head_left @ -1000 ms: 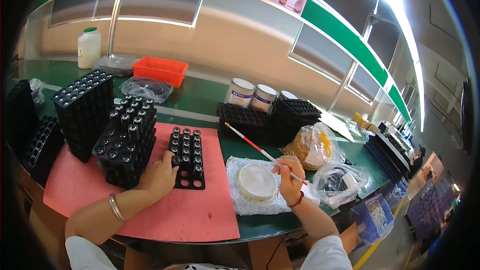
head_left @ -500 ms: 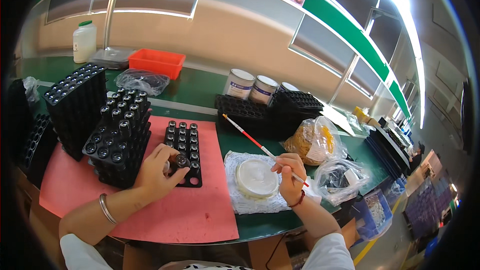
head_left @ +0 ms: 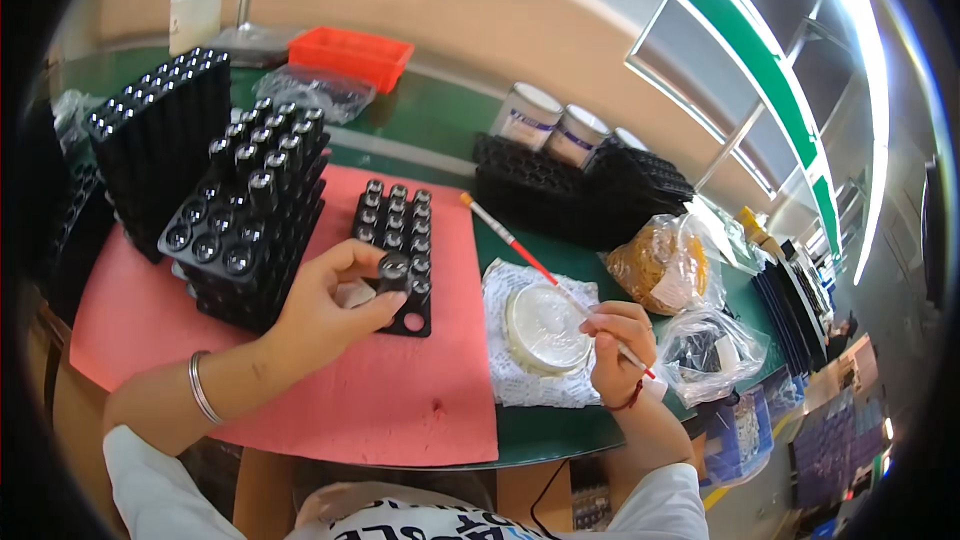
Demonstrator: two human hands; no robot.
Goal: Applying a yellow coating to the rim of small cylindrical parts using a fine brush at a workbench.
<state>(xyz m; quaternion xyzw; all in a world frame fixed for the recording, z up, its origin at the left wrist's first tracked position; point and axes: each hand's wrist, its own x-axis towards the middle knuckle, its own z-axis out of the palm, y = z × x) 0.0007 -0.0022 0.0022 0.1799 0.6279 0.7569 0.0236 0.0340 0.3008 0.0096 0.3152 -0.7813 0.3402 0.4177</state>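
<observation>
In the head view, the person's left hand point(head_left: 335, 302) is pinching a small black piece point(head_left: 394, 270) with a shiny round top between thumb and fingers, over the near end of a black tray point(head_left: 367, 235); whether its foot is clear of the tray I cannot tell. Something pale is showing inside that grip, too hidden to make out. The tray is lying on a pink mat point(head_left: 400, 400), holding rows of similar shiny-topped pieces, and pink is showing through a hole at its near right.

To the right, the right hand point(head_left: 620, 345) is gripping a thin stick point(head_left: 530, 256), red and white, its fingers pressing together around the shaft and the orange tip pointing far and left. Beyond the fingers, a round white dish point(head_left: 548, 325) is resting on a patterned cloth point(head_left: 497, 340).

Left of the tray, a tall tray stack point(head_left: 245, 240) is standing on the mat, upright pieces filling its far part. Farther off, a red bin point(head_left: 345, 60) is sitting on the green desk point(head_left: 540, 435). At the far right, a can point(head_left: 525, 120) is standing among black trays, and a bag of yellowish stuff point(head_left: 665, 265) is lying nearer.
</observation>
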